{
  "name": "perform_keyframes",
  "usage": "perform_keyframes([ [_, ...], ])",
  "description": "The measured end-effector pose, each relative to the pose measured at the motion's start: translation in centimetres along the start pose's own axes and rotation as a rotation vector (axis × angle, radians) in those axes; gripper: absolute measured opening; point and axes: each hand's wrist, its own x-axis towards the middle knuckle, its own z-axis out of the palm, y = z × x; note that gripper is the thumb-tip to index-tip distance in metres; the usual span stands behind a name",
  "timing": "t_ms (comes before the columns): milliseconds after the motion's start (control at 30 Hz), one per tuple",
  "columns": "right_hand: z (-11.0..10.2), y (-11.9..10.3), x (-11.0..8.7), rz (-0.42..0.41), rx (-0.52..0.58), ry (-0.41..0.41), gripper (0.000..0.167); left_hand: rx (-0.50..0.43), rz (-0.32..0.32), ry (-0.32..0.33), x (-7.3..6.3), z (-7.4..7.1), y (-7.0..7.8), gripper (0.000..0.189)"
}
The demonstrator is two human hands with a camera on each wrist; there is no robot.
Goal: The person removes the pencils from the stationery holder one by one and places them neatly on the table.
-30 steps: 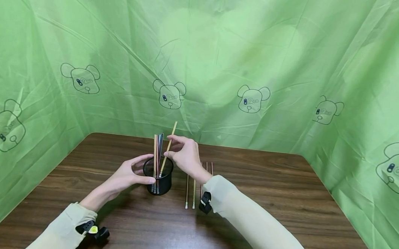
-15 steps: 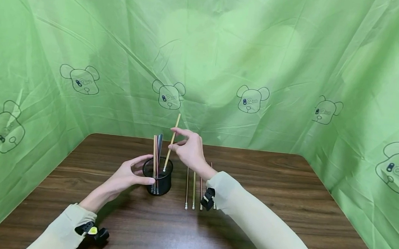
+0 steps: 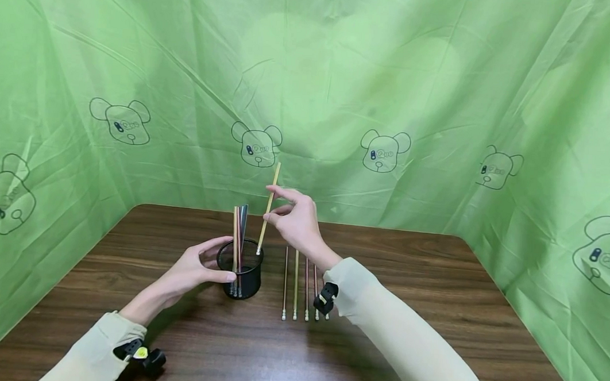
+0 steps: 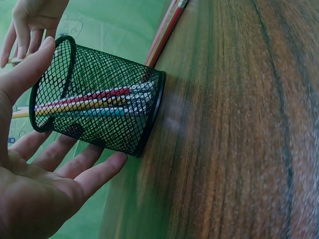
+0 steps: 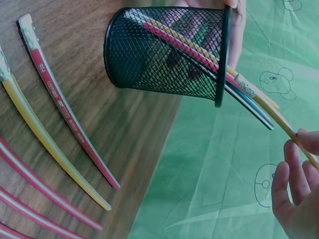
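a yellow pencil, eraser end down and slightly tilted, is pinched between the thumb and fingers of the right hand; its eraser sits just above the rim of a black mesh cup, at the right side. the left hand grips the cup, thumb at the front near the rim, fingers round the left. inside lean several upright pencils, erasers down, red, yellow and green among them. the cup stands on the wooden table, left of the middle and nearer the far edge. right of it lie 5 parallel pencils, 1 yellow, the others reddish, erasers toward the near edge. green cloth hangs beyond the far edge.
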Motion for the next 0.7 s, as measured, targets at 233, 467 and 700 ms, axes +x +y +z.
perform_keyframes([
  [233,-1.3,-0.3,0.0,-0.015,0.003,0.010,0.062,-0.004,0.011,0.004,0.0,0.0,0.0,0.089],
  [467,-3.0,-0.3,0.0,-0.015,0.013,0.011,0.061,-0.005,0.006,0.001,-0.1,0.0,0.0,0.089],
  [700,-4.9,0.4,-0.6,0.024,0.002,0.006,0.063,0.003,0.001,0.005,0.0,0.0,0.1,0.089],
])
